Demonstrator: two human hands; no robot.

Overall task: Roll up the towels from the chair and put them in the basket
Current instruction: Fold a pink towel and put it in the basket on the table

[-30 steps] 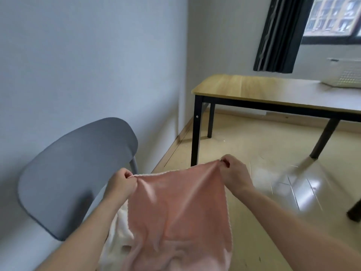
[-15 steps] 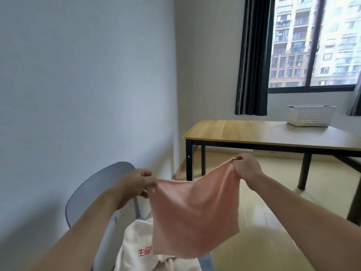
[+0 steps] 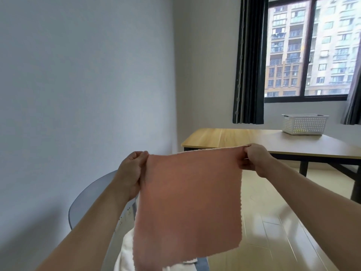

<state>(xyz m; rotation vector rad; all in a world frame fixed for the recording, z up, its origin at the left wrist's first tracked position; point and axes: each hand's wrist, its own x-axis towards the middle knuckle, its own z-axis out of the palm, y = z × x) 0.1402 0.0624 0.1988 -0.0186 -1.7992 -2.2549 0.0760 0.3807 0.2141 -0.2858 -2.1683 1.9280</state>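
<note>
Both hands are holding up a square salmon-pink terry towel (image 3: 189, 202) by its top corners, so that it is hanging flat and spread wide in front of the person. Starting at the left, the left hand (image 3: 131, 173) is pinching the towel's upper left corner, with the thumb and curled fingers closed on the cloth and the forearm reaching up from the lower left. Behind that arm, a grey plastic chair with a rounded backrest (image 3: 93, 200) is standing against the pale wall, and a heap of white cloth (image 3: 127, 251) is lying on its seat, partly hidden behind the hanging pink towel. The towel's lower edge is dangling just above that heap; whether the two are touching cannot be told. Further right, the right hand (image 3: 256, 159) is gripping the upper right corner, fingers folded over the edge, knuckles facing the camera. Beyond it, a light wooden bench with black metal legs (image 3: 234, 137) is standing under the window, and a white perforated plastic basket (image 3: 304, 124) is sitting on its far right part, well apart from the towel. Dark curtains (image 3: 250, 61) are hanging beside the window.
</note>
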